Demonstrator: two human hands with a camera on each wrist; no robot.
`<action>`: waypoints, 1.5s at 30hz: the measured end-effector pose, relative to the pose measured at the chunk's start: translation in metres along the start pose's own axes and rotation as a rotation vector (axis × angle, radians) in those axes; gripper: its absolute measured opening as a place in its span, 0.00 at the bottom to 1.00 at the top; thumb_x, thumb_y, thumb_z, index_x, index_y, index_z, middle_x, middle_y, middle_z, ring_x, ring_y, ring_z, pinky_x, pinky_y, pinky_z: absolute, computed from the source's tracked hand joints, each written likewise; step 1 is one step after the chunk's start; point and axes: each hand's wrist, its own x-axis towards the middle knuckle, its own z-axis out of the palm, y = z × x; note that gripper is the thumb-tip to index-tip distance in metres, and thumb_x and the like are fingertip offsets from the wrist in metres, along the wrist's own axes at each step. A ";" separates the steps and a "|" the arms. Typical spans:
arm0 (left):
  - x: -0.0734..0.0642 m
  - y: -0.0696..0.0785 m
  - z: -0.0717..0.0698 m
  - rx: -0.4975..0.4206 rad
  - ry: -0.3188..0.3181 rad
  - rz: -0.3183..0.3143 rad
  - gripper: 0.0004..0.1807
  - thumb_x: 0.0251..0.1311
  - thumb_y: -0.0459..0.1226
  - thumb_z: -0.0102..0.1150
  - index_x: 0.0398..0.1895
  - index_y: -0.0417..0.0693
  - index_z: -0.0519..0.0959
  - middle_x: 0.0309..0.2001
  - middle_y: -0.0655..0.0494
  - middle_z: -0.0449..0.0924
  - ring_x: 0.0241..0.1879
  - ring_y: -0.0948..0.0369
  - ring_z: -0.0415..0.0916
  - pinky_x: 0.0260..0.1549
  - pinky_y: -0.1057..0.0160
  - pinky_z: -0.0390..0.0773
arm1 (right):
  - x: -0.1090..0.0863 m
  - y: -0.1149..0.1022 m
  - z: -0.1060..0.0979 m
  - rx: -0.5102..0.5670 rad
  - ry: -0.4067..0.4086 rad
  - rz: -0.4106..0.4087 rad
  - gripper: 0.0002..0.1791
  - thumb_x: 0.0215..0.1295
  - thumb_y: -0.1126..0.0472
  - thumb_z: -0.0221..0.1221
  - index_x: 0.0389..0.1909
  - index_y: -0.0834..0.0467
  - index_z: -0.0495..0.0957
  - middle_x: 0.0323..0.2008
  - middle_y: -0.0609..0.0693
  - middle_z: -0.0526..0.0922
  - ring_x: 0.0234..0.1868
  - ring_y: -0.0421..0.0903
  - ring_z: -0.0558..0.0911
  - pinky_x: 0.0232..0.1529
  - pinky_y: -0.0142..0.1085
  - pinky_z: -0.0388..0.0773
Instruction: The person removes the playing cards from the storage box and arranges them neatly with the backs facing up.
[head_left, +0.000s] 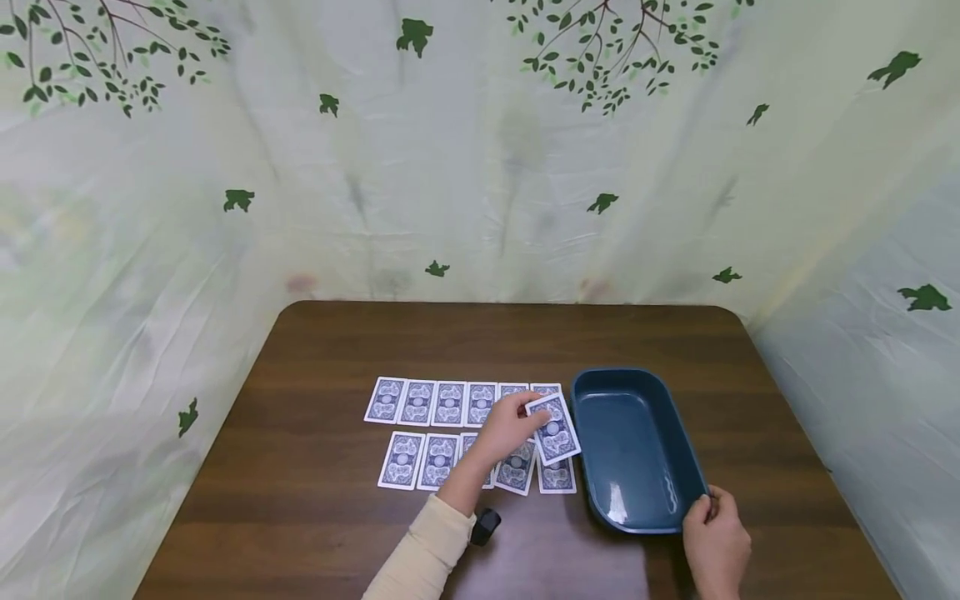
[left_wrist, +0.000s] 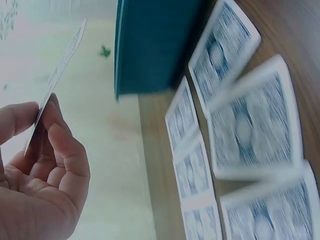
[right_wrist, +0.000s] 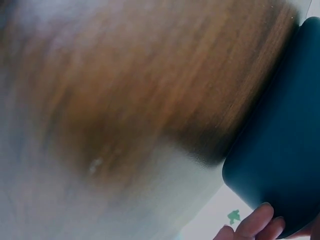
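Observation:
My left hand [head_left: 504, 432] pinches one playing card [head_left: 553, 429] between thumb and fingers, its patterned blue back facing up in the head view. In the left wrist view that card [left_wrist: 60, 70] is seen nearly edge-on, raised off the table. Below and behind it, two rows of face-down cards [head_left: 448, 403] lie on the wood; the left hand hides part of both rows. At the right stands a dark blue rectangular dish [head_left: 637, 450], with no cards visible inside. My right hand [head_left: 717, 542] grips the dish's near right corner, fingers against its outer wall [right_wrist: 280, 150].
The brown wooden table [head_left: 300, 517] ends at a far edge against a pale curtain [head_left: 465, 167] printed with leaves and branches. A black wrist device [head_left: 485, 527] sits beside the left sleeve [head_left: 427, 546].

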 end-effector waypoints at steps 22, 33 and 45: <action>-0.042 -0.066 -0.108 0.074 0.150 -0.243 0.16 0.56 0.32 0.67 0.47 0.37 0.78 0.16 0.56 0.68 0.17 0.63 0.63 0.19 0.66 0.61 | 0.004 0.002 -0.003 -0.011 -0.008 0.001 0.17 0.68 0.62 0.45 0.48 0.69 0.74 0.33 0.70 0.78 0.40 0.76 0.74 0.38 0.62 0.66; -0.080 -0.101 -0.168 0.051 0.286 -0.318 0.16 0.59 0.30 0.63 0.49 0.32 0.76 0.27 0.47 0.82 0.24 0.60 0.76 0.27 0.63 0.74 | 0.002 -0.002 -0.001 -0.009 -0.026 0.032 0.17 0.68 0.61 0.45 0.49 0.69 0.73 0.28 0.67 0.76 0.37 0.74 0.75 0.37 0.62 0.65; -0.102 -0.125 -0.206 0.287 0.321 -0.421 0.15 0.67 0.29 0.51 0.54 0.33 0.77 0.37 0.41 0.77 0.35 0.51 0.72 0.33 0.59 0.68 | 0.002 -0.001 0.000 -0.028 -0.066 0.075 0.19 0.69 0.60 0.44 0.51 0.69 0.72 0.37 0.72 0.77 0.42 0.75 0.73 0.42 0.63 0.66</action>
